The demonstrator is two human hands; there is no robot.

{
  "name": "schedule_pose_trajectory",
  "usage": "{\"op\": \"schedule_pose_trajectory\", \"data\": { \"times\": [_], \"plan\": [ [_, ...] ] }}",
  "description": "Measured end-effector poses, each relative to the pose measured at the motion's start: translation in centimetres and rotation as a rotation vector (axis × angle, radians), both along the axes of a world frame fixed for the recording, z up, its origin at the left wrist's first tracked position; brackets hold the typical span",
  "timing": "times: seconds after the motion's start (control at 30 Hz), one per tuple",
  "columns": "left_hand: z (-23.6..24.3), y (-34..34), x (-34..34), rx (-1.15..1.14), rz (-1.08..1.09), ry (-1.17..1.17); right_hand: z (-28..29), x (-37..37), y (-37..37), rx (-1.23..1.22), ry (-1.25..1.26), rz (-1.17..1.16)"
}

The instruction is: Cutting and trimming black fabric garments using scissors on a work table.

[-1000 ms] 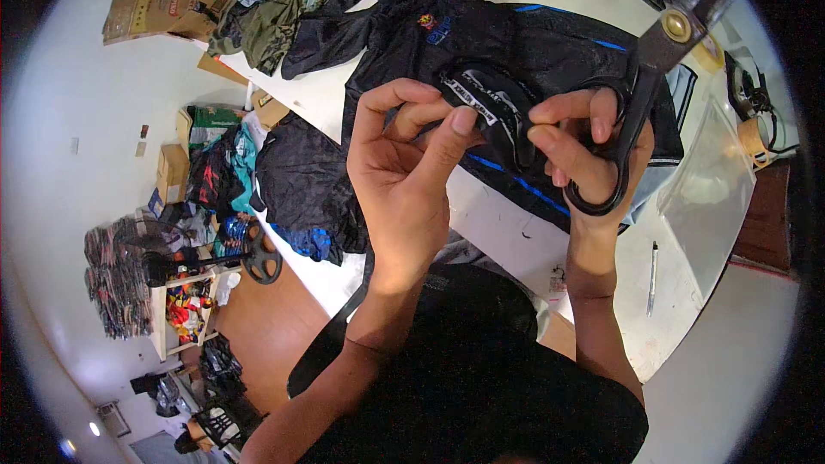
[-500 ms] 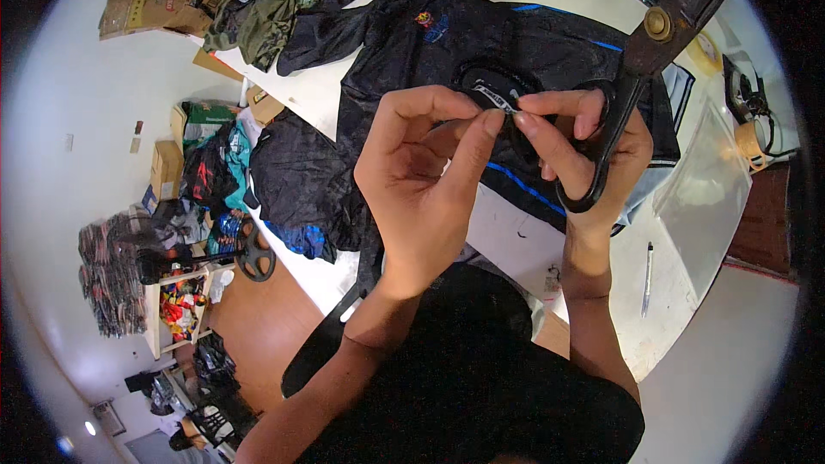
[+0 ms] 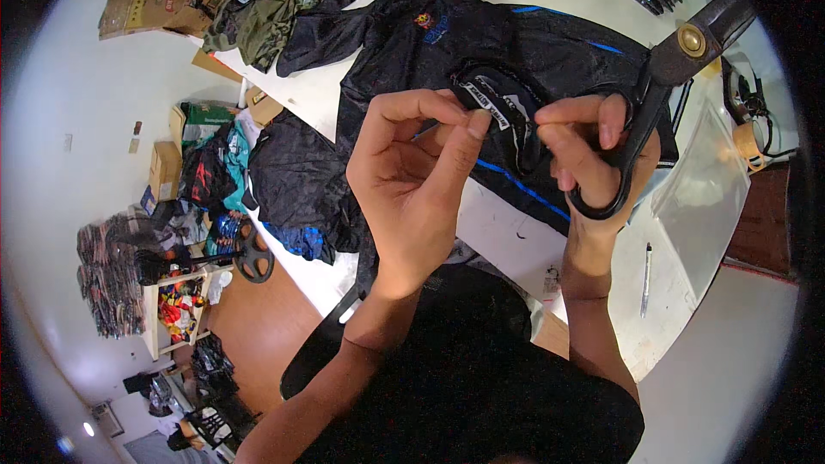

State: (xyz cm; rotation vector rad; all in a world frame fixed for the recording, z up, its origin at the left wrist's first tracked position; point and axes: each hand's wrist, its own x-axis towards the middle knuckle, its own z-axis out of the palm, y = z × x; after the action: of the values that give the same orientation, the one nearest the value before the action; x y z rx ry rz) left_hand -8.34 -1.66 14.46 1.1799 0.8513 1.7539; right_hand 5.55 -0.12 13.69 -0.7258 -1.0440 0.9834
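Observation:
My left hand (image 3: 414, 185) is raised over a black jacket (image 3: 404, 60) with blue piping, thumb and forefinger pinched together. The pinch overlaps a small label (image 3: 494, 112) at the jacket's collar (image 3: 516, 86); what lies between the fingertips is too small to make out. My right hand (image 3: 606, 167) holds large black scissors (image 3: 690, 39), with the handle loop hooked around it. Their blades point up and away to the far right. The right thumb and forefinger are bent close together, a little apart from the left fingertips.
A pen (image 3: 646, 279) and clear plastic sheeting (image 3: 709, 198) lie on the white table (image 3: 507, 228) at the right. More dark clothes (image 3: 301, 172) are piled at the left, camouflage garments (image 3: 253, 21) at the back left. A cardboard box (image 3: 163, 0) stands beyond them.
My hands have moved apart: the left slightly left, the right to the right with the scissors. The collar label now shows more plainly between them.

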Motion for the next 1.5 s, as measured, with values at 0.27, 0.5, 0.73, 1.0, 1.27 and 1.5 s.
{"op": "schedule_pose_trajectory", "data": {
  "times": [0.27,0.5,0.73,1.0,1.27,1.5],
  "plan": [
    [0.1,-0.4,0.6,-0.051,0.003,-0.005,0.1,-1.1,-0.4,-0.018,-0.111,-0.088],
    [0.1,-0.3,0.9,0.008,0.08,0.092,-0.8,-1.0,0.4,0.09,-0.079,-0.057],
    [0.4,0.5,0.0,0.011,0.096,0.038,-1.0,-0.5,0.4,0.063,0.018,0.064],
    [0.5,0.3,-0.6,-0.069,0.025,-0.002,-0.6,-0.6,0.1,0.07,-0.032,0.015],
    [0.0,0.2,1.0,-0.062,0.082,0.137,-1.3,-1.5,0.8,0.132,-0.213,-0.151],
    [-0.2,0.7,0.3,-0.195,0.057,0.153,-1.9,-1.5,1.5,0.158,-0.078,-0.122]
  ]
}}
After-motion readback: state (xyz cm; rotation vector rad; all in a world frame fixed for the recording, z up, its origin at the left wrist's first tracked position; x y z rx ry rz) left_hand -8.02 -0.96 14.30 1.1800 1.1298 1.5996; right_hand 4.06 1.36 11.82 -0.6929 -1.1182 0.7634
